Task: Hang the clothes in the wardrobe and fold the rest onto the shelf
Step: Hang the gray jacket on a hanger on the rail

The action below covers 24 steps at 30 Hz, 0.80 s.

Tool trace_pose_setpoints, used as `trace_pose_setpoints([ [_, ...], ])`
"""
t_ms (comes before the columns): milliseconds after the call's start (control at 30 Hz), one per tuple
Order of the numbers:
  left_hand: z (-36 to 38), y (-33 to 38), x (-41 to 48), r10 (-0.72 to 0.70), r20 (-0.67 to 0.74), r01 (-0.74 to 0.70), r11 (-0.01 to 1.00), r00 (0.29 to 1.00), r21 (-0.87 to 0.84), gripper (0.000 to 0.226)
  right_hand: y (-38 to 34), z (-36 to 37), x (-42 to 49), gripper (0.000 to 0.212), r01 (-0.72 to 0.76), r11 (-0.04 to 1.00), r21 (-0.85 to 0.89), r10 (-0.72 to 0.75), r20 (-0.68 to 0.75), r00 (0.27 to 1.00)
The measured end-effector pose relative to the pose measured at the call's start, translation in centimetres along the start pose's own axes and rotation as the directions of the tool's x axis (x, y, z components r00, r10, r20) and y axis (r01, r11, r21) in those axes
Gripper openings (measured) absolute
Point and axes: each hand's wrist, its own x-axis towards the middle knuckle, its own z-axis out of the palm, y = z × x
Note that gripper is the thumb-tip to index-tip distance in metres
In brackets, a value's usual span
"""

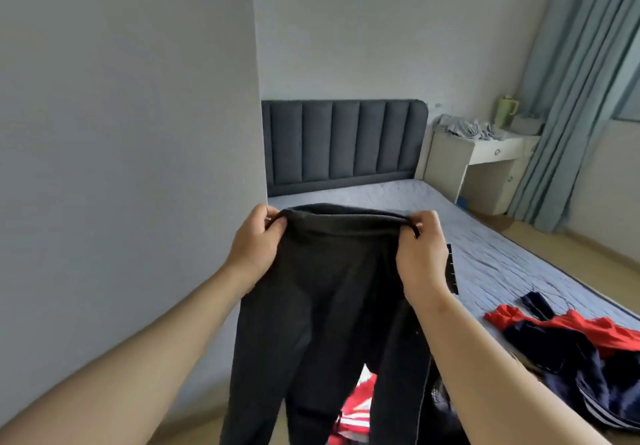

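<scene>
Black trousers (322, 306) held up by the waistband over the bed (485, 250).
Left hand (254, 244) and right hand (420, 250) each pinch a waistband corner, apart; legs hang free.

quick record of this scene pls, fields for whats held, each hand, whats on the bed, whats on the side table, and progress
held: dark trousers, held up by the waistband, legs hanging down
left: left hand grips one end of the waistband
right: right hand grips the other end
bed: red and navy clothes pile on its right side
side table: crumpled grey cloth, green cup
progress: trousers not yet folded; wardrobe and shelf not in view
</scene>
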Motion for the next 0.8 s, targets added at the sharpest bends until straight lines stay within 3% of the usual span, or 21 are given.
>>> trace_pose_setpoints([
  [100, -4.6, 1.2, 0.0, 0.037, -0.064, -0.033, 0.997, 0.997, 0.064, 0.005, -6.9, 3.3, -1.2, 0.025, 0.082, 0.984, 0.157, -0.089, 0.039, 0.995],
  [167, -7.3, 2.1, -0.5, 0.125, -0.16, -0.111, 0.99, 0.979, 0.09, 0.015, -11.2, 5.5, -2.2, 0.027, 0.097, 0.964, 0.249, -0.117, 0.068, 0.991],
  [333, -13.2, 3.5, -2.9, 0.312, -0.217, -0.291, 0.949, 0.925, 0.121, 0.02, -18.2, 10.3, -5.4, 0.026, 0.027, 0.921, 0.389, -0.087, 0.137, 0.987],
  [400, -16.1, 4.1, -4.0, 0.237, -0.074, -0.237, 0.971, 0.969, 0.006, 0.031, -20.1, 12.1, -6.8, 0.024, 0.004, 0.903, 0.43, -0.083, 0.165, 0.983],
  [467, -19.8, 4.4, -5.1, 0.122, 0.189, -0.105, 0.99, 0.974, -0.097, 0.058, -22.1, 14.5, -8.6, 0.024, -0.034, 0.877, 0.479, -0.085, 0.225, 0.971],
  [533, -22.8, 4.3, -6.1, 0.047, 0.403, -0.039, 0.999, 0.914, -0.028, 0.087, -23.8, 16.6, -10.5, 0.024, -0.087, 0.853, 0.515, -0.076, 0.288, 0.955],
  [567, -24.6, 3.9, -6.7, 0.022, 0.427, -0.044, 0.998, 0.904, 0.042, 0.096, -24.7, 18.0, -11.8, 0.023, -0.122, 0.838, 0.532, -0.074, 0.331, 0.941],
  [667, -27.9, 2.6, -7.7, -0.083, 0.309, 0.0, 0.966, 0.947, 0.259, 0.106, -26.6, 21.1, -14.4, 0.022, -0.209, 0.793, 0.572, -0.068, 0.423, 0.903],
  [800, -33.1, 0.6, -8.1, -0.205, -0.037, 0.199, 0.869, 0.978, 0.453, 0.065, -27.8, 24.1, -17.0, 0.022, -0.313, 0.747, 0.586, -0.087, 0.553, 0.829],
])
